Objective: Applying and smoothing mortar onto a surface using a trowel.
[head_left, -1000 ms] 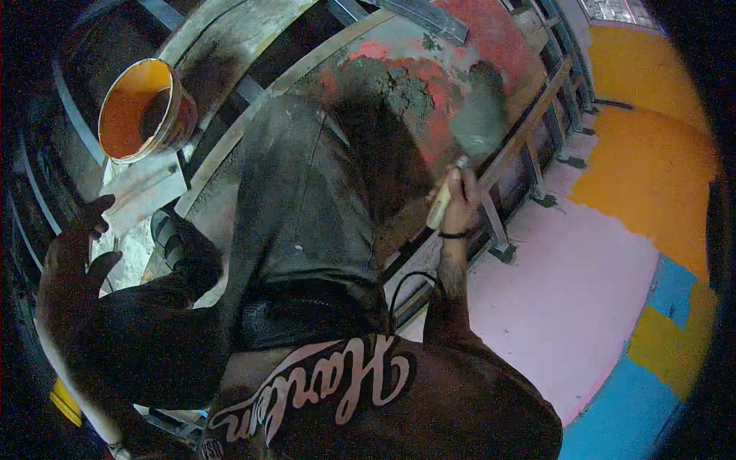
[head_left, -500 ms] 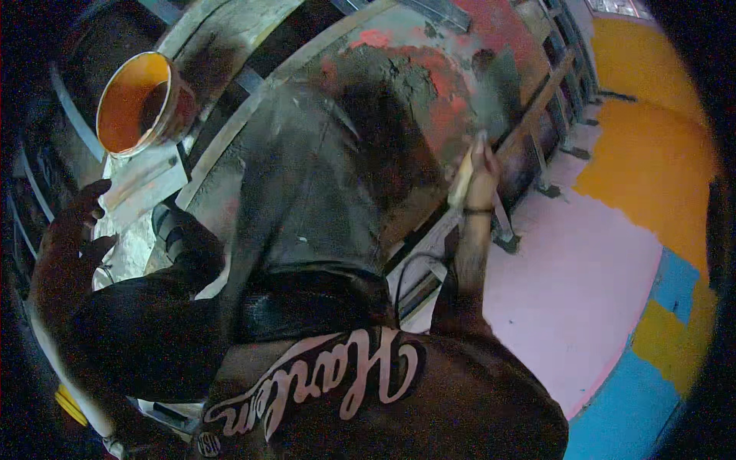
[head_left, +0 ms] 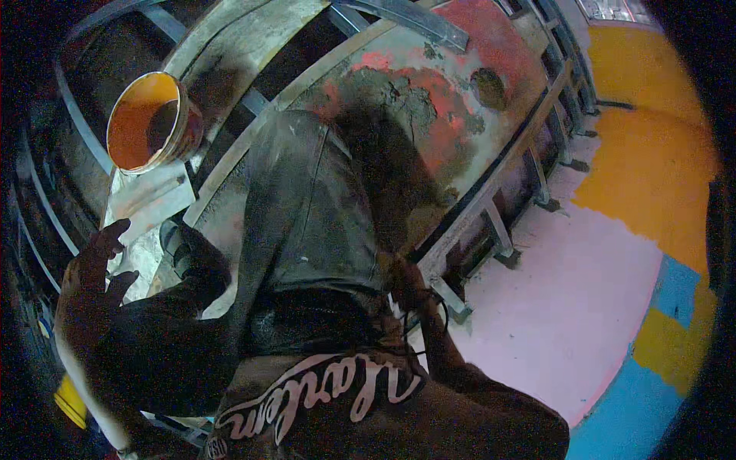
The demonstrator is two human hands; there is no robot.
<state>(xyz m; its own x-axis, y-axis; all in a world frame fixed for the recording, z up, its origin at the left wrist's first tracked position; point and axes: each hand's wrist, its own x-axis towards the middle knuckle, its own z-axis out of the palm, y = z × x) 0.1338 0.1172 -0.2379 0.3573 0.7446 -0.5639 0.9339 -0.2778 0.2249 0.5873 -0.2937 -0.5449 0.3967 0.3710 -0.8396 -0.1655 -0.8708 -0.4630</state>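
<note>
My left hand is at the left with its fingers spread and nothing in them. Just beyond its fingertips lies a flat, pale rectangular plate with smears on it. Above that plate a bucket leans toward me, orange inside. My right hand is low beside my right thigh, in shadow, its fingers curled. A small whitish bit shows by it; what the hand holds I cannot make out. Wet dark mortar is spread over the red and grey surface beyond my knees.
Metal framing with uprights runs along the right of the work surface. Past it, the floor is painted pink, orange and blue. A grey metal bar lies across the far side. Something yellow is at the lower left.
My right hand has drawn back from the mortared surface to beside my thigh; a pale object showed in it before. A dark round patch now shows where a grey blur was.
</note>
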